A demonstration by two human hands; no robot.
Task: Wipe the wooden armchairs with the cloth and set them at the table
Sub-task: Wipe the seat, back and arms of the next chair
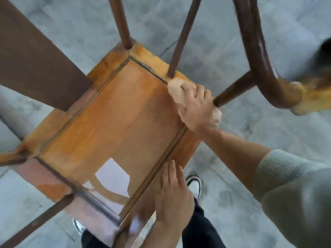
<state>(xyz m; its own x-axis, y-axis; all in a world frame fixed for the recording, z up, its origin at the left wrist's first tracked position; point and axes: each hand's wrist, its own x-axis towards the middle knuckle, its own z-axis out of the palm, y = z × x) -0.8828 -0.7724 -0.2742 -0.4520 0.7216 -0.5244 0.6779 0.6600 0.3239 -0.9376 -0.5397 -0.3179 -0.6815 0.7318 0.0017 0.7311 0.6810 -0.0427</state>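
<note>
Armchair (107,122), wooden, seen from above, orange-brown seat filling the centre of the frame over grey floor (241,203), dark spindles and curved armrest (258,56) rising at upper right. Right hand (198,108), forearm reaching in from the right edge with grey sleeve (279,169) pushed up, grip curled round a pale cloth (176,91) pressed on the seat's right rail at centre right, beside a spindle base. Left hand (172,196), lower centre, lies flat on the seat's near rail, fingers straight and close together, holding nothing; shoe (195,185) just beside it.
</note>
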